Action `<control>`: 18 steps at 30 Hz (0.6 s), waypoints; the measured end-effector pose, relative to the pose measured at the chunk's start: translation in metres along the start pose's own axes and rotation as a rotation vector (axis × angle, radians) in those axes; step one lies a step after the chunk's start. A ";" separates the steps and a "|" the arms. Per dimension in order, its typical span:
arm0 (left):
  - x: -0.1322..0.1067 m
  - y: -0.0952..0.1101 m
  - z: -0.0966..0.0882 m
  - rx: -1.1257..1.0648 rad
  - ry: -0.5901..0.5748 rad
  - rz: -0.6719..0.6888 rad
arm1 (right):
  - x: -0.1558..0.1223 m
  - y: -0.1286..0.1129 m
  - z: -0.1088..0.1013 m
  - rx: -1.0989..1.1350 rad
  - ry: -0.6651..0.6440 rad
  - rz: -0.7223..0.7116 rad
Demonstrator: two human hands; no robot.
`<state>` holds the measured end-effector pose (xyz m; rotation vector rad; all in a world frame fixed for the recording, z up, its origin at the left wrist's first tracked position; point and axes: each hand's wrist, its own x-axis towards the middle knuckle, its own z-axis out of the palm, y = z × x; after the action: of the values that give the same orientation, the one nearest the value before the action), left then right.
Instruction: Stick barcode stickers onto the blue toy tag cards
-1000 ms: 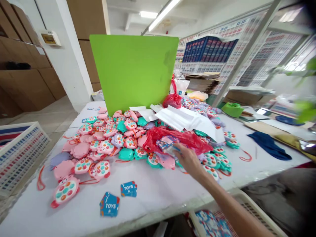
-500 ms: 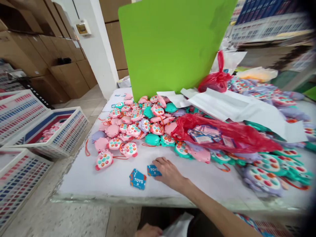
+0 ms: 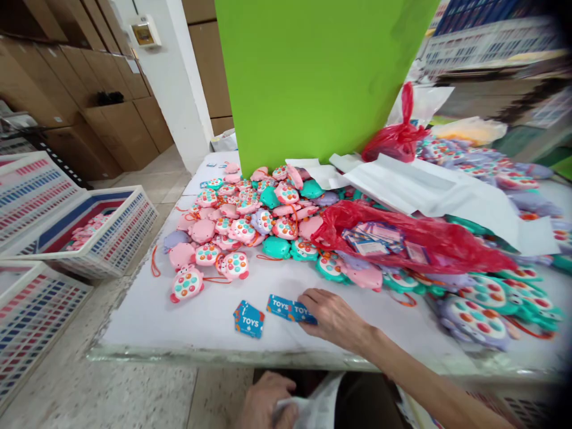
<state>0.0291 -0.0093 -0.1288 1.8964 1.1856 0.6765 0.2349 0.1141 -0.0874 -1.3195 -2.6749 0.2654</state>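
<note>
My right hand (image 3: 333,316) rests low over the white tabletop (image 3: 179,328), its fingers closed on the edge of a blue card (image 3: 304,312) printed "TOYS". A second blue card (image 3: 277,305) lies against it on the left. Farther left, a few more blue cards (image 3: 249,320) overlap in a small stack. At the bottom edge, below the table, my left hand (image 3: 268,400) has its fingers closed on a white sheet or bag (image 3: 315,406); which of the two I cannot tell. Nearest on the table are pink turtle-shaped popper toys (image 3: 187,283) with orange loops.
Piled toys (image 3: 243,229) spread behind the cards. An open red plastic bag (image 3: 456,241) with cards inside lies across them, with white packaging (image 3: 402,185) behind. A green panel (image 3: 322,77) stands at the back. White crates (image 3: 129,232) are on the left, and cartons (image 3: 125,134) beyond.
My right hand has slid right, and two cards now show side by side where one was visible. My left hand has come farther up into view with the white sheet or bag.
</note>
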 end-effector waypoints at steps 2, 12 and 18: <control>0.013 0.008 -0.008 0.063 0.031 0.024 | -0.015 0.010 0.001 0.002 0.003 0.013; 0.084 0.019 -0.016 0.365 -0.102 -0.057 | -0.044 0.030 0.003 0.041 0.054 0.030; 0.073 0.046 -0.005 0.424 -0.215 -0.109 | -0.045 0.026 0.000 0.036 0.071 0.004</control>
<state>0.0787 0.0465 -0.0853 2.1638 1.3557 0.1593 0.2823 0.0939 -0.0958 -1.2983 -2.5970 0.2610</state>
